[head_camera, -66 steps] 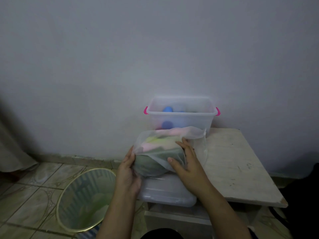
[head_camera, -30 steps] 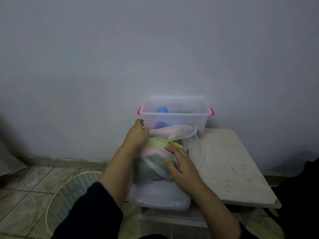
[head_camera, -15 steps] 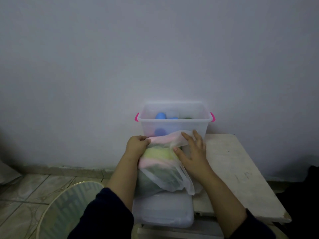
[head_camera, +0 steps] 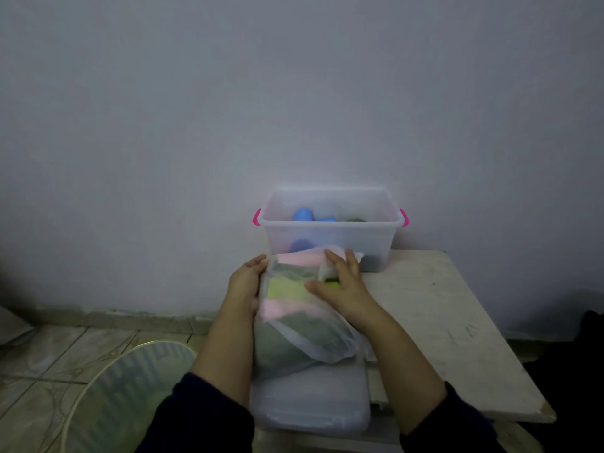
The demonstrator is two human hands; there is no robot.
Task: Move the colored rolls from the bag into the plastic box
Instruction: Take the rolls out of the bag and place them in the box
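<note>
The left hand (head_camera: 243, 286) presses against the left side of the translucent white plastic bag (head_camera: 304, 325), fingers gently curved along it, holding it. The bag, packed with pink, yellow and green rolls (head_camera: 287, 289), lies on a clear plastic lid (head_camera: 310, 407) at the left edge of the white table (head_camera: 434, 322). The right hand (head_camera: 343, 286) rests at the bag's mouth, fingers spread and curled into the plastic. Behind stands the clear plastic box with pink handles (head_camera: 330, 230).

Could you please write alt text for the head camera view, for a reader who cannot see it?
A person's left hand and right hand hold a translucent bag of pink, yellow and green rolls lying on a plastic lid. Behind it, a clear plastic box with pink handles holds blue rolls. Both sit on a worn white table against a wall.
</note>
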